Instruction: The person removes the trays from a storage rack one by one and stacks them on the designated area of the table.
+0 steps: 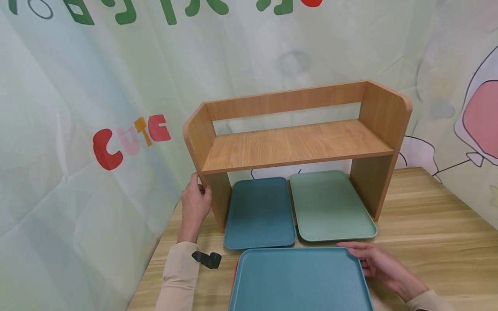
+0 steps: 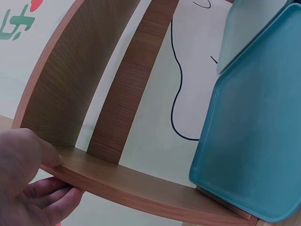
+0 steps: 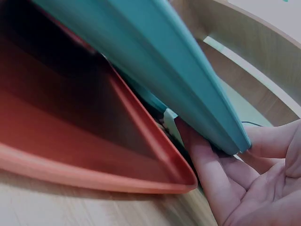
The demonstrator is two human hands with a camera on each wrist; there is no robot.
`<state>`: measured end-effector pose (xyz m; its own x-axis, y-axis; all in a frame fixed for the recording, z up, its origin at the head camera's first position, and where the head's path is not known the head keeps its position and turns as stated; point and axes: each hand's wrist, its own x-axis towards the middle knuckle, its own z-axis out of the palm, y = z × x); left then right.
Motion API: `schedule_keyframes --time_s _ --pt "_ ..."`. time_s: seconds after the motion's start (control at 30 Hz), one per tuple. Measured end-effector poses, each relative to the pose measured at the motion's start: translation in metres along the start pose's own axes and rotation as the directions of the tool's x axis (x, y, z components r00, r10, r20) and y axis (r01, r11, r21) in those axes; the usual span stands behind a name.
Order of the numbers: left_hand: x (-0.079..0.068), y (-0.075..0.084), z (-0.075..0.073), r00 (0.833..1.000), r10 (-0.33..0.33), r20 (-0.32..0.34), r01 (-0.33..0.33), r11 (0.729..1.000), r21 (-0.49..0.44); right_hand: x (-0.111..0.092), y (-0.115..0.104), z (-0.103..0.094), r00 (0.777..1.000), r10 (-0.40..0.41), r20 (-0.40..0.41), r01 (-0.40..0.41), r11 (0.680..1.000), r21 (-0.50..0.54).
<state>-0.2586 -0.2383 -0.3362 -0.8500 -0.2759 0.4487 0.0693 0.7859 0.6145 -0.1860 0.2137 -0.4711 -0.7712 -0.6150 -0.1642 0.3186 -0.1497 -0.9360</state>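
A wooden desktop shelf [image 1: 299, 144] stands on the table. My left hand [image 1: 196, 203] grips the front edge of its left side panel [image 2: 127, 181], thumb inside and fingers outside. At the front, my right hand [image 1: 383, 268] pinches the far right corner of a blue tray [image 1: 301, 280], its thumb over the rim and fingers beneath. In the right wrist view this tray is tilted above a red tray [image 3: 108, 160], mostly hidden in the head view. Beneath the shelf board lie another blue tray [image 1: 260, 211] on the left and a pale green tray [image 1: 330, 205] on the right.
A light wood-grain table [image 1: 432, 229] carries everything. Behind and to the left hangs a printed cloth [image 1: 78, 207] with coloured letters, close to the shelf's left side. The shelf's right panel [image 1: 383, 151] borders the green tray.
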Motion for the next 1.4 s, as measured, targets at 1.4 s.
schedule_keyframes --time_s 1.4 --pt "-0.001 -0.001 -0.001 0.998 0.058 -0.028 -0.058 0.998 0.005 0.012 0.001 0.028 0.826 -0.201 -0.526 -0.157 0.815 -0.558"
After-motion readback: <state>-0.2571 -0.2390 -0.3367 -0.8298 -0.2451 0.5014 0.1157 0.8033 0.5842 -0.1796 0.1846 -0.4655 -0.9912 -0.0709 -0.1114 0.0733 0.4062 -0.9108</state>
